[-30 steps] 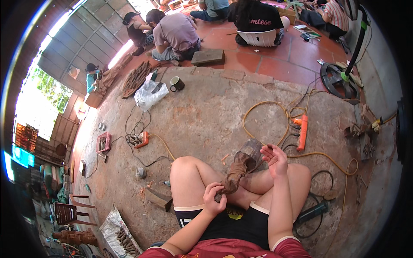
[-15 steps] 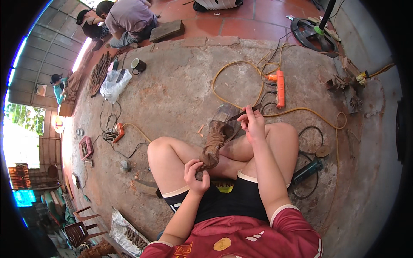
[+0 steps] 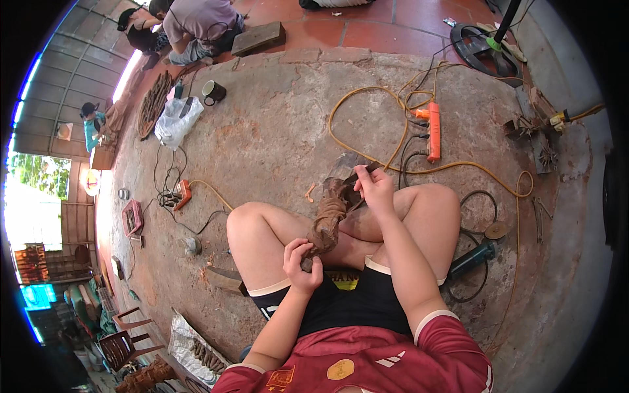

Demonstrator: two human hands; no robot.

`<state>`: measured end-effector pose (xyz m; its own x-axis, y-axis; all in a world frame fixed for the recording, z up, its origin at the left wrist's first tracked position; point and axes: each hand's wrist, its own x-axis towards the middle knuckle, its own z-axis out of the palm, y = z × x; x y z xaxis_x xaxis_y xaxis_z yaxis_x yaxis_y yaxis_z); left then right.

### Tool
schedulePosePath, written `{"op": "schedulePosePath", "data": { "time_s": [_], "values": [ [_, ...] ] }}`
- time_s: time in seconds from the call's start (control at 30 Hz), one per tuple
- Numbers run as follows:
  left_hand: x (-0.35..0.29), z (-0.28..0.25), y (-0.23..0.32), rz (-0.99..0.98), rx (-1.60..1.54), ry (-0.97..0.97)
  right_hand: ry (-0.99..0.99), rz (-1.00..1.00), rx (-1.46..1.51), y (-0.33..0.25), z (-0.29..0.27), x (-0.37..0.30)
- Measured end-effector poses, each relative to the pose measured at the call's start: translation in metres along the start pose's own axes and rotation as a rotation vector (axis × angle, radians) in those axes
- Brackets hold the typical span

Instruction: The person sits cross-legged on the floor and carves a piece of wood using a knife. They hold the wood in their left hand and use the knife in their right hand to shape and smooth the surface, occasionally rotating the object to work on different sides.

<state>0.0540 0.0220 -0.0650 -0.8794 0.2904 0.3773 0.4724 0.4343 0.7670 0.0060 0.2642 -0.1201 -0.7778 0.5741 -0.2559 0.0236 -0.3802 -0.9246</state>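
A brown carved wooden piece (image 3: 327,219) with a twisted, ridged body slants between my bent legs. Around its lower end, near my lap, the fingers of my left hand (image 3: 303,267) are closed. My right hand (image 3: 376,190) pinches a thin dark strip (image 3: 373,166) at the carving's upper end. Part of the strip is hidden by the fingers, and I cannot tell whether it is a blade or an abrasive sheet. Just beyond the carving, something clear and shiny (image 3: 350,160) lies on the floor.
An orange power strip (image 3: 434,132) with a looping yellow cord lies ahead to the right. A green power tool (image 3: 473,259) rests beside my right knee. At far left are a mug (image 3: 213,92), a plastic bag (image 3: 178,122) and a pink basket (image 3: 132,219). Other people sit at back left.
My right hand has shifted left, bringing the dark strip onto the carving's upper end. My left hand keeps its hold. The whole view has tilted slightly.
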Motion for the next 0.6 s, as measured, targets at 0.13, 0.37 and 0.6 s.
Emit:
{"op": "schedulePosePath", "data": {
  "time_s": [0.13, 0.37, 0.6],
  "values": [
    [0.000, 0.000, 0.003, -0.011, -0.003, -0.002, -0.011, -0.264, -0.468, 0.011, -0.002, -0.003],
    [0.001, 0.000, 0.002, -0.002, -0.010, -0.002, -0.053, -0.452, -0.666, 0.013, -0.004, -0.002],
    [0.001, 0.000, 0.002, -0.005, -0.015, -0.001, -0.040, -0.388, -0.636, 0.016, -0.003, 0.000]
  ]
}}
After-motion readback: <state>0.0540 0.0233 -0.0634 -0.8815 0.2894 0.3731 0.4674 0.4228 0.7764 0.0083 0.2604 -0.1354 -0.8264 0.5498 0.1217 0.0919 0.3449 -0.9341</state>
